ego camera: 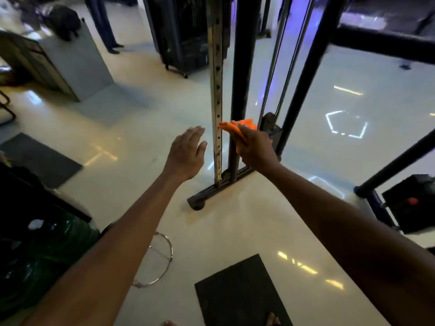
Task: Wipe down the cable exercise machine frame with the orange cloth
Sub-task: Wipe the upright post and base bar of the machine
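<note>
The cable machine's frame stands ahead of me: a pale metal upright with a row of holes (216, 90), a black post (244, 67) beside it, and a dark base bar (211, 190) on the floor. My right hand (255, 147) grips a bunched orange cloth (240, 126), held against the lower part of the uprights, its tip touching the holed upright. My left hand (187, 152) hovers flat with straight fingers just left of that upright, holding nothing and apart from it.
Thin cables (280, 74) and a second black post (306, 74) run to the right. A black mat (240, 292) lies at my feet, a metal ring (162, 262) left of it. A grey box (77, 64) and a person's legs (103, 22) stand at the back left.
</note>
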Demonstrator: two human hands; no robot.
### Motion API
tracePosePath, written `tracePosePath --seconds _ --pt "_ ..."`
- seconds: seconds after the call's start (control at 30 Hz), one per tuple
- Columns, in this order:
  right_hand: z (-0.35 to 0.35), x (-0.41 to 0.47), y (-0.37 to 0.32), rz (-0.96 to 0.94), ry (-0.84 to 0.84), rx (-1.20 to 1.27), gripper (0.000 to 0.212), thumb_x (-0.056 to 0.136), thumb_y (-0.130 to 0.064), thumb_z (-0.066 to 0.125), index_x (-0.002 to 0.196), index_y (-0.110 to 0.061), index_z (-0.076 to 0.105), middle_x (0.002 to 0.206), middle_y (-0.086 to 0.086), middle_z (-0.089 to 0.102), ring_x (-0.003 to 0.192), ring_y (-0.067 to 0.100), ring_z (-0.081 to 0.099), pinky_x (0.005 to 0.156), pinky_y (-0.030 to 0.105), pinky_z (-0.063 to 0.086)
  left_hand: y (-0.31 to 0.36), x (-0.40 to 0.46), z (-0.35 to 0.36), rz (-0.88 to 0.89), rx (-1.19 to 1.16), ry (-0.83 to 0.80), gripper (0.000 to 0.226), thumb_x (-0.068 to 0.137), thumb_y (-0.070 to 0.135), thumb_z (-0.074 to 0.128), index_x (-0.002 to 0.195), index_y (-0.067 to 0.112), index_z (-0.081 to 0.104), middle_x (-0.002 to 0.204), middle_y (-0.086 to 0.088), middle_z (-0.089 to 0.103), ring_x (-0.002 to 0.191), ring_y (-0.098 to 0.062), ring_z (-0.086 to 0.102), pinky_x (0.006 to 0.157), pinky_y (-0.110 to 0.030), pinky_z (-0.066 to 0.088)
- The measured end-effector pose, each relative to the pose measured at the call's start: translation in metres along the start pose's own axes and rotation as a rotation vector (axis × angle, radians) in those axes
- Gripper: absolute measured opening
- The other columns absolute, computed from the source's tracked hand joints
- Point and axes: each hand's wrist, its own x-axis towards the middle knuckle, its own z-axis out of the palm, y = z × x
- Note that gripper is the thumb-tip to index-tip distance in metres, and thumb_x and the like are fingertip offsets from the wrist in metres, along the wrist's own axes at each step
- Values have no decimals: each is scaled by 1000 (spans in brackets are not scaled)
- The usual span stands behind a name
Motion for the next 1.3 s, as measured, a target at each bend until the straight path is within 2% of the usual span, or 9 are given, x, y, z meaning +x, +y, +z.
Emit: tracePosePath --seconds 0.27,0.5,0.57,0.67,0.83,0.93,1.03,1.2,1.3 --pt "-216 103 28 -133 205 0 38 112 -50 56 135 -24 71 90 -2 74 71 8 69 70 41 64 178 138 -83 68 56 195 49 113 32 47 158 13 48 161 -11 51 149 -30 47 125 -48 36" --pt "-345 219 0 -222 359 70 49 107 -66 51 103 -23 74 77 0 69 65 17 70 64 47 62 264 258 -185 176 124 383 51 112 36 49 159 16 47 162 -10 51 152 -31 44 126 -46 34" --pt "-367 252 -12 -253 377 122 46 107 -62 52 101 -22 73 75 2 68 59 15 69 56 40 61 279 290 -209 203 119 424 54 112 39 48 160 15 47 163 -10 49 153 -30 42 127 -47 33" --pt "-392 302 -29 -323 409 82 33 112 -47 57 103 -21 76 72 0 67 50 4 61 45 20 42 293 341 -242 261 101 508 67 106 53 37 157 12 50 158 -12 54 147 -31 49 123 -52 39" --pt "-421 387 -61 -418 506 49 54 103 -67 47 107 -23 77 77 0 72 65 19 72 60 49 61 304 422 -294 306 117 628 68 104 52 36 157 12 51 159 -11 53 147 -31 50 123 -49 39" --pt "-436 435 -79 -469 561 48 56 104 -71 47 103 -23 76 76 0 73 65 16 72 60 46 60 306 463 -315 311 94 660 61 107 45 41 158 13 49 162 -9 50 149 -29 47 125 -46 37" --pt "-445 483 -88 -507 592 13 42 111 -55 52 96 -23 74 69 -5 67 56 5 66 54 33 52 311 495 -323 331 106 716 52 112 37 46 157 11 49 160 -9 52 146 -30 51 123 -44 40" --pt "-452 550 -95 -578 612 27 47 111 -58 48 99 -19 71 71 -1 67 55 13 66 54 46 60 328 538 -318 368 179 754 56 115 36 41 166 15 33 173 -11 32 159 -31 30 129 -49 30" --pt "-457 584 -95 -582 653 75 55 106 -67 44 99 -20 72 75 0 68 61 18 68 58 53 60 330 566 -323 342 187 854 54 115 33 44 163 10 38 170 -14 37 157 -33 34 129 -45 28"
